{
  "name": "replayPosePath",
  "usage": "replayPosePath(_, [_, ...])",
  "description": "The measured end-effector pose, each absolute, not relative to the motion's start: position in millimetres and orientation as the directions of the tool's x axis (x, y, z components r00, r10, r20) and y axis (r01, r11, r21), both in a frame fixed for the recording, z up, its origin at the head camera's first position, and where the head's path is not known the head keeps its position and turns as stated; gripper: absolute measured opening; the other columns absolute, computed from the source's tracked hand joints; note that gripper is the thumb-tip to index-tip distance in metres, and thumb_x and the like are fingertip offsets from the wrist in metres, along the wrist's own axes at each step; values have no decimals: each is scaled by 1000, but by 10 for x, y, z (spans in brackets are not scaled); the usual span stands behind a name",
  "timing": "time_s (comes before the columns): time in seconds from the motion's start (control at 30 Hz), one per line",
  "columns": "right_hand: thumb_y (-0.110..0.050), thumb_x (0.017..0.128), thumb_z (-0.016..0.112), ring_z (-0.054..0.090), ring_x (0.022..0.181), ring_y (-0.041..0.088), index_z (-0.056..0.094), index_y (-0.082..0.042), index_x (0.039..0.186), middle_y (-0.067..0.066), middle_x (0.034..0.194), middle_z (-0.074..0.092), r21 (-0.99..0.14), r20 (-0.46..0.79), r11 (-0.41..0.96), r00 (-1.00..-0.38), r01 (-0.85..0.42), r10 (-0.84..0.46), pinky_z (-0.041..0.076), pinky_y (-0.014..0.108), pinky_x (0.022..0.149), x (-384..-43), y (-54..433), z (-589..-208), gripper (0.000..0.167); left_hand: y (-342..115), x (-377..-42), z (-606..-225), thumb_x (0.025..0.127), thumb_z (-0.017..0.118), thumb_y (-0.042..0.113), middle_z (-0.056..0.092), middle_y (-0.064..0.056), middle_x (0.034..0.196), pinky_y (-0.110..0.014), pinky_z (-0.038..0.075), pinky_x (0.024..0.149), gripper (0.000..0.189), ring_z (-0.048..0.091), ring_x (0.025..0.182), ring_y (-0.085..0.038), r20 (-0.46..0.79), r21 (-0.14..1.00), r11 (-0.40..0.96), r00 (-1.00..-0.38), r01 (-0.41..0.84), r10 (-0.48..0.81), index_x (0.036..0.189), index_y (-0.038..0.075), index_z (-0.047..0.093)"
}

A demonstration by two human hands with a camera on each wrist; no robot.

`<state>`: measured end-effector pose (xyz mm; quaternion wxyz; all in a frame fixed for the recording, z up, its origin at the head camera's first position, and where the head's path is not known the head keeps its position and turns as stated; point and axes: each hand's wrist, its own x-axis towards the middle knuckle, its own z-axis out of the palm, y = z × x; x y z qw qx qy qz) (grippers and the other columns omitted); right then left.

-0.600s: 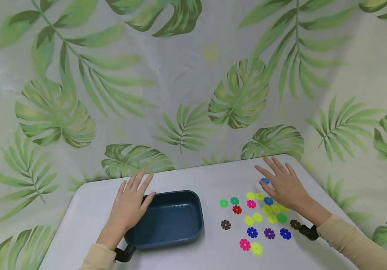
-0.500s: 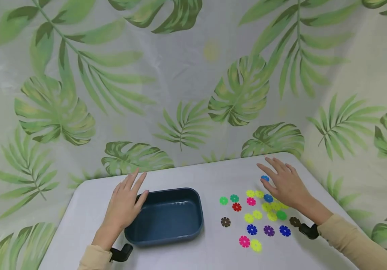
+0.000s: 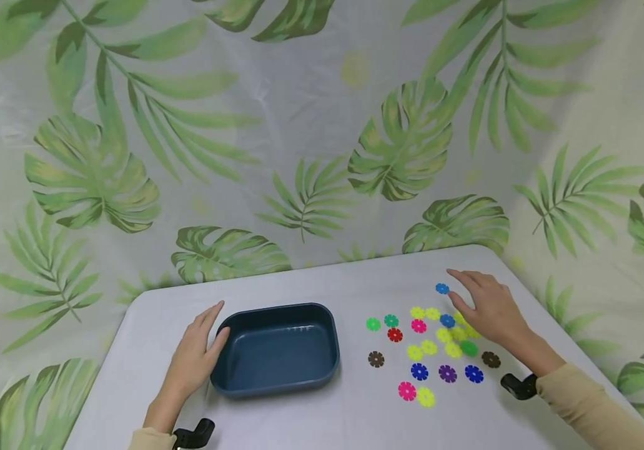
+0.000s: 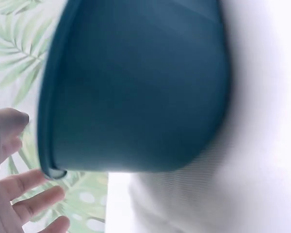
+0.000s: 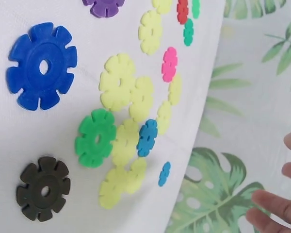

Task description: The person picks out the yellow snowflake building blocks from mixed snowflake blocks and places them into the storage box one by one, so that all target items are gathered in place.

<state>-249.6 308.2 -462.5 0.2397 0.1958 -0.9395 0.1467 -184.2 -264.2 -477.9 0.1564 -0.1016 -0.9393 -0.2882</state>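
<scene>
A dark blue rectangular tub [image 3: 277, 390] stands left of centre on the white table. My left hand [image 3: 193, 356] is at its left side, fingers extended, thumb close to the rim; the left wrist view shows the tub's outer wall [image 4: 136, 87] beside the spread fingers [image 4: 39, 201]. To the right lie several flower-shaped plastic discs, among them a light blue disc [image 3: 442, 288], a purple disc [image 3: 448, 374] and a red disc [image 3: 395, 335]. My right hand [image 3: 493, 309] hovers over the right edge of the group, holding nothing, its thumb near the light blue disc.
Yellow discs [image 3: 453, 349] cluster and partly overlap beside a green disc [image 3: 468, 348]. A pink disc [image 3: 407, 391] lies nearest the front. Behind the white table [image 3: 299, 425] hangs a leaf-printed cloth [image 3: 310, 125].
My left hand has moved left and down, from over the tub's edge to beside it. The right hand has drawn slightly right, uncovering the light blue disc. The head view has tilted a little.
</scene>
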Motion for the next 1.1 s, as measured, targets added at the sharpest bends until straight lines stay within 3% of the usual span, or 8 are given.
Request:
replayPosePath(0.23, [-24,99,66,57,110,46,55,-5,142,24,123,63,-311,451,867,-863,-389,-225,44,67,85,-2386,3135,-4666,48,-2690,-1788,-4939,107,53,23,52,-24,142,-62,43,95,52,56,119,-42,324,602,755,-944,258,64,155,8,40])
replayPosePath(0.4, [-26,103,61,61,98,40,52,-2,144,22,114,65,-415,382,837,-903,-356,-195,51,56,76,-2341,3211,-4711,49,-2718,-1768,-5074,108,51,22,59,-18,127,-49,51,84,48,62,105,-30,315,648,722,-948,242,35,153,8,44])
replayPosePath(0.77, [-26,101,65,63,88,30,54,-2,141,15,104,68,-523,303,808,-945,-272,-122,49,32,63,-2327,3390,-4813,48,-2725,-1743,-5136,110,47,26,59,-12,113,-37,48,77,46,59,95,-23,262,683,710,-965,174,-16,152,7,46])
replayPosePath(1.1, [-22,98,69,63,89,32,58,2,136,19,104,68,-544,240,813,-967,-209,-88,49,36,65,-2319,3534,-4886,46,-2738,-1722,-5192,110,45,29,62,-10,115,-34,47,77,45,58,96,-21,256,701,697,-965,149,-52,151,10,48])
